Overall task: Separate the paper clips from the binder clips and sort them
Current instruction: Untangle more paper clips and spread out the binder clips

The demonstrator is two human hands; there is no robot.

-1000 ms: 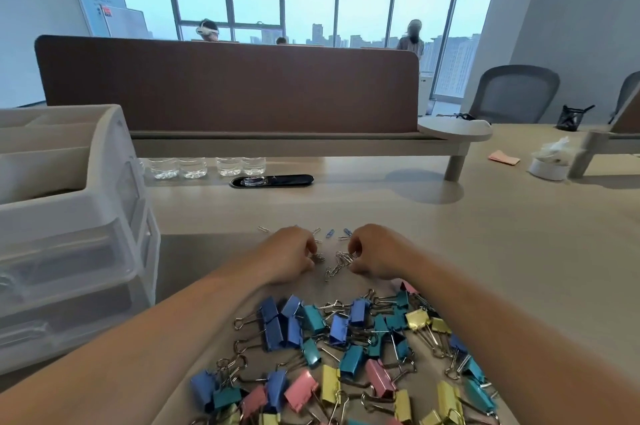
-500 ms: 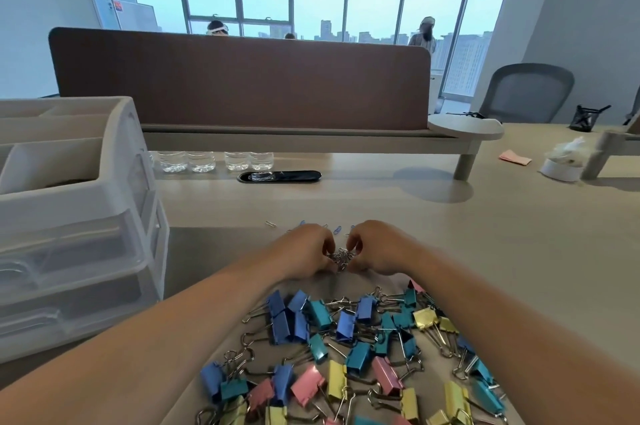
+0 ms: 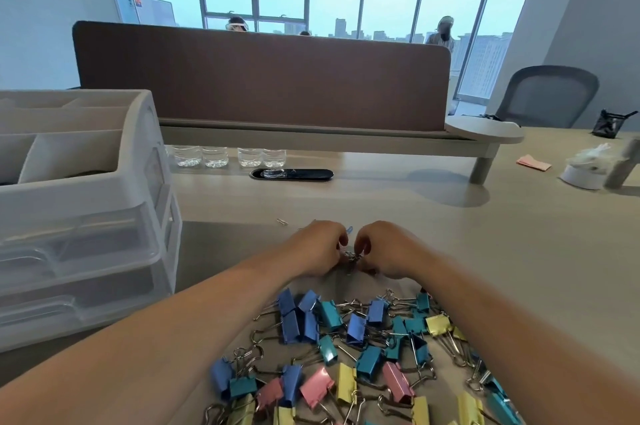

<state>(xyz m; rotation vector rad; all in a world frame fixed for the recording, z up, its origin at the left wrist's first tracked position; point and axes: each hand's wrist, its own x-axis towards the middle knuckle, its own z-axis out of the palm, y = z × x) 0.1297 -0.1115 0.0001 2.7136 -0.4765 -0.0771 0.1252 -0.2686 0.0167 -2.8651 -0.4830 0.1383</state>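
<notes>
**Teasing the paper clips apart**

I am pinching a small silver tangle of paper clips [image 3: 351,256] at the centre of the frame, with my left hand [image 3: 318,248] and right hand [image 3: 384,251] both curling their fingers round it. I am judging that slow, gentle pulling will work best, so the wires do not bend. The tangle is looking thin and knotted. The binder clips [image 3: 363,348] are lying heaped at lower centre, blue, teal, pink and yellow.

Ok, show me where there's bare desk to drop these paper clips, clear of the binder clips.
Bare desk: right of the right hand, and beyond the left hand up to the black cable slot, bar a stray paper clip. Crowded: binder clips at the near edge; drawer organizer on the left.
</notes>
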